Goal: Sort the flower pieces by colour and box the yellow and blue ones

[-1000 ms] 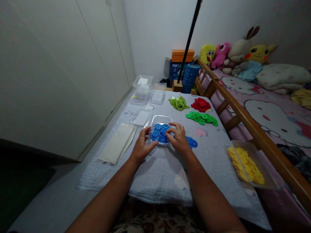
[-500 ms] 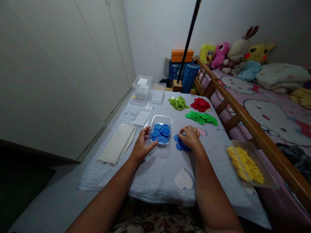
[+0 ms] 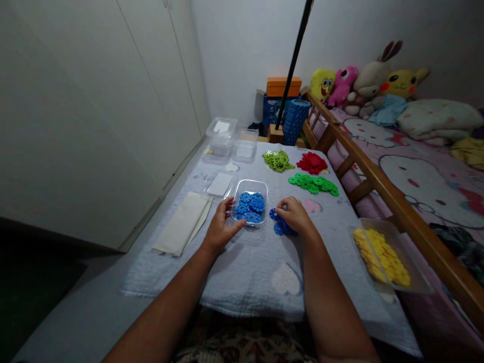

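Observation:
A clear plastic container (image 3: pixel 251 182) stands on the cloth with several blue snowflake discs (image 3: pixel 250 205) inside. My left hand (image 3: pixel 223 228) grips its near left corner, thumb along the front and fingers on the left side. To the right of the container, my right hand (image 3: pixel 295 216) has thumb and forefinger pinched on a blue snowflake disc (image 3: pixel 273 214). Under that hand lies a small pile of blue discs (image 3: pixel 280 230), partly covered by the fingers.
Beyond my right hand lie piles of green (image 3: pixel 313 183), red (image 3: pixel 312 162) and lime pieces (image 3: pixel 278 160). A container of yellow pieces (image 3: pixel 381 257) is at right, by the wooden bed rail (image 3: pixel 378 159). Folded cloth (image 3: pixel 183 224), a lid (image 3: pixel 221 184) and clear containers (image 3: pixel 245 145) lie left.
My right hand has shifted slightly left, and the blue disc at its fingertips has tilted. My left hand and the container stay put.

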